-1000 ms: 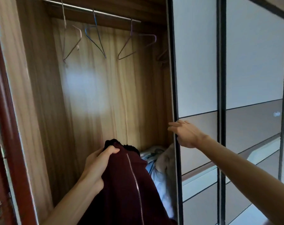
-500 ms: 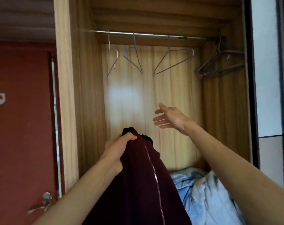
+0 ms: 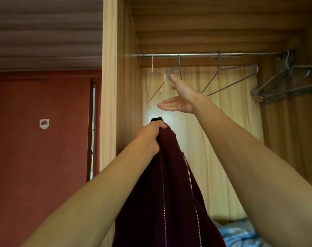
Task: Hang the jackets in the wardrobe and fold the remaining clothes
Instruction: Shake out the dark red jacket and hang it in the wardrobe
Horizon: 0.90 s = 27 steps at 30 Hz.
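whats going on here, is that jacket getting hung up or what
A person stands at an open wardrobe. The left hand grips a dark maroon zip jacket by its top and holds it up below the rail. The right hand is open and stretched up close to the blue hanger, not gripping it. The jacket is not yet on any hanger.

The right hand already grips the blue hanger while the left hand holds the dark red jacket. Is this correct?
No: the head view shows the right hand open, fingers spread, near the blue hanger but not gripping it. The left hand does hold the dark red jacket.
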### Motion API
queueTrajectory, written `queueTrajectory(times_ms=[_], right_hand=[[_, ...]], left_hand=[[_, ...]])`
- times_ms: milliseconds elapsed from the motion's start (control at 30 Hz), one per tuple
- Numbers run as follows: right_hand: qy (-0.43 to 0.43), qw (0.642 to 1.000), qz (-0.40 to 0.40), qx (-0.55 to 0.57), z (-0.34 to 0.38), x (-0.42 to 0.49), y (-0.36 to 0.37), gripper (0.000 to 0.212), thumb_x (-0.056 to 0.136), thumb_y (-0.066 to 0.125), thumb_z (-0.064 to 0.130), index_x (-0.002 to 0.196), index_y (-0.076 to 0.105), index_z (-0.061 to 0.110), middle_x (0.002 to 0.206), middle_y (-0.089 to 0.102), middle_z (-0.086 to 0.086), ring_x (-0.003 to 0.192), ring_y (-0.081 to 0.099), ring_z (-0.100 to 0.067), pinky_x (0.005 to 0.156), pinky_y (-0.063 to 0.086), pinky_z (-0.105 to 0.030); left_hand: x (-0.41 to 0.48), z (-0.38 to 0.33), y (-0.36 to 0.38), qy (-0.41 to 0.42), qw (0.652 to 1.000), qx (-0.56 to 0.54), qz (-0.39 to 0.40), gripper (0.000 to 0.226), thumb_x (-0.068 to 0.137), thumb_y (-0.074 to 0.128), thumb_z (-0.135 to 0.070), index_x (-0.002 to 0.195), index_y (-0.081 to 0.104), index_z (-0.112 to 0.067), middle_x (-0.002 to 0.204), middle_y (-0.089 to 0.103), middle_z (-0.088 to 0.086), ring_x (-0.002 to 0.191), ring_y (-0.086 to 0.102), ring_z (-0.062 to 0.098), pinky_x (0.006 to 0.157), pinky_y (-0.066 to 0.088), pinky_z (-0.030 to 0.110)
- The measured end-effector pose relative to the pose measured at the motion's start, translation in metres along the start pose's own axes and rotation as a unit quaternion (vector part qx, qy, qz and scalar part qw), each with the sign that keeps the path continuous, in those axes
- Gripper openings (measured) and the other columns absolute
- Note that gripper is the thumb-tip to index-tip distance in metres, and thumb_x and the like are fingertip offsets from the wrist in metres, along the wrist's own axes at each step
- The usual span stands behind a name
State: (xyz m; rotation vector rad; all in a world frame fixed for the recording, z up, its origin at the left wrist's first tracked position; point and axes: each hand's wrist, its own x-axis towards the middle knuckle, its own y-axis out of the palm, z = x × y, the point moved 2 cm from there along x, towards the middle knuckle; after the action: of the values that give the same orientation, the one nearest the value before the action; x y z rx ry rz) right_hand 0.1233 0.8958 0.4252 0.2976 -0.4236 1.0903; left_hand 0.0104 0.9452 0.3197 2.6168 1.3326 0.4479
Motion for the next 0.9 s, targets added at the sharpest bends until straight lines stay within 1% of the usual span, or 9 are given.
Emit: queueTrajectory(times_ms=[167, 267, 333, 433, 500, 633, 700, 800, 900], right_hand=[[-0.012, 1.0, 0.014, -0.015, 0.016, 0.033, 0.022, 0.074, 0.092, 0.055, 0.059, 0.153, 0.025, 0.03, 0.138, 0.044, -0.032, 0.091, 0.073, -0.039, 0.084, 0.061, -0.043], [-0.032, 0.999, 0.002, -0.012, 0.022, 0.049, 0.029, 0.054, 0.099, 0.054, 0.04, 0.144, 0.041, 0.014, 0.141, 0.045, -0.028, 0.1, 0.07, -0.038, 0.076, 0.062, -0.038], [-0.056, 0.998, -0.011, 0.009, 0.022, 0.058, 0.033, 0.039, 0.102, 0.053, 0.028, 0.134, 0.049, 0.006, 0.135, 0.05, -0.031, 0.097, 0.071, -0.037, 0.075, 0.063, -0.038], [-0.115, 0.99, -0.06, 0.053, 0.027, 0.074, 0.032, 0.048, 0.103, 0.048, 0.036, 0.139, 0.043, 0.005, 0.124, 0.059, -0.03, 0.088, 0.072, -0.032, 0.079, 0.062, -0.039], [-0.135, 0.985, -0.095, 0.05, 0.033, 0.081, 0.029, 0.05, 0.105, 0.038, 0.041, 0.14, 0.043, 0.007, 0.113, 0.066, -0.026, 0.078, 0.075, -0.029, 0.073, 0.062, -0.035], [-0.188, 0.972, -0.141, -0.001, 0.035, 0.083, 0.017, 0.037, 0.106, 0.037, 0.034, 0.122, 0.052, 0.004, 0.099, 0.069, -0.029, 0.074, 0.075, -0.029, 0.075, 0.063, -0.039], [-0.2, 0.968, -0.148, -0.033, 0.023, 0.073, 0.01, 0.038, 0.107, 0.035, 0.035, 0.119, 0.051, 0.003, 0.098, 0.069, -0.03, 0.077, 0.075, -0.03, 0.076, 0.062, -0.04], [-0.208, 0.967, -0.141, -0.039, -0.01, 0.041, -0.006, 0.036, 0.108, 0.029, 0.036, 0.097, 0.049, 0.008, 0.088, 0.071, -0.029, 0.076, 0.075, -0.033, 0.072, 0.063, -0.041], [-0.195, 0.969, -0.144, -0.044, -0.05, -0.011, -0.029, 0.039, 0.107, 0.031, 0.041, 0.087, 0.044, 0.01, 0.081, 0.073, -0.025, 0.076, 0.075, -0.034, 0.066, 0.062, -0.038]], left_hand=[[0.018, -0.018, -0.004, 0.022, 1.0, 0.008, -0.014, 0.044, 0.073, 0.075, -0.003, 0.115, 0.064, -0.001, 0.095, 0.071, 0.015, 0.072, 0.068, 0.027, 0.048, 0.053, 0.03], [0.026, -0.016, -0.008, 0.021, 1.0, 0.012, -0.015, 0.052, 0.067, 0.079, -0.005, 0.118, 0.065, -0.003, 0.104, 0.072, 0.015, 0.088, 0.07, 0.031, 0.057, 0.055, 0.033], [0.031, -0.012, -0.012, 0.019, 1.0, 0.009, -0.004, 0.052, 0.068, 0.08, -0.004, 0.118, 0.065, -0.003, 0.104, 0.072, 0.016, 0.085, 0.071, 0.03, 0.052, 0.054, 0.031], [0.039, -0.003, -0.021, 0.012, 1.0, 0.002, 0.007, 0.045, 0.071, 0.078, -0.002, 0.114, 0.066, -0.001, 0.099, 0.072, 0.017, 0.074, 0.07, 0.028, 0.042, 0.052, 0.028], [0.046, 0.003, -0.027, 0.005, 1.0, -0.002, 0.009, 0.04, 0.072, 0.077, -0.001, 0.111, 0.067, 0.0, 0.095, 0.073, 0.017, 0.069, 0.071, 0.027, 0.044, 0.053, 0.028], [0.056, 0.015, -0.028, 0.001, 1.0, 0.002, 0.004, 0.03, 0.075, 0.076, -0.002, 0.105, 0.068, -0.004, 0.097, 0.072, 0.015, 0.083, 0.07, 0.029, 0.057, 0.054, 0.031], [0.059, 0.023, -0.023, 0.009, 1.0, -0.008, 0.007, 0.026, 0.076, 0.076, -0.002, 0.1, 0.069, -0.007, 0.093, 0.073, 0.015, 0.078, 0.07, 0.027, 0.054, 0.054, 0.03], [0.06, 0.041, -0.014, 0.015, 0.999, -0.033, 0.019, 0.027, 0.075, 0.08, -0.004, 0.099, 0.072, -0.011, 0.09, 0.075, 0.014, 0.071, 0.072, 0.026, 0.048, 0.055, 0.028], [0.059, 0.068, -0.007, 0.001, 0.998, -0.041, 0.049, 0.034, 0.071, 0.087, -0.011, 0.102, 0.074, -0.015, 0.092, 0.077, 0.013, 0.077, 0.075, 0.027, 0.054, 0.058, 0.033]])
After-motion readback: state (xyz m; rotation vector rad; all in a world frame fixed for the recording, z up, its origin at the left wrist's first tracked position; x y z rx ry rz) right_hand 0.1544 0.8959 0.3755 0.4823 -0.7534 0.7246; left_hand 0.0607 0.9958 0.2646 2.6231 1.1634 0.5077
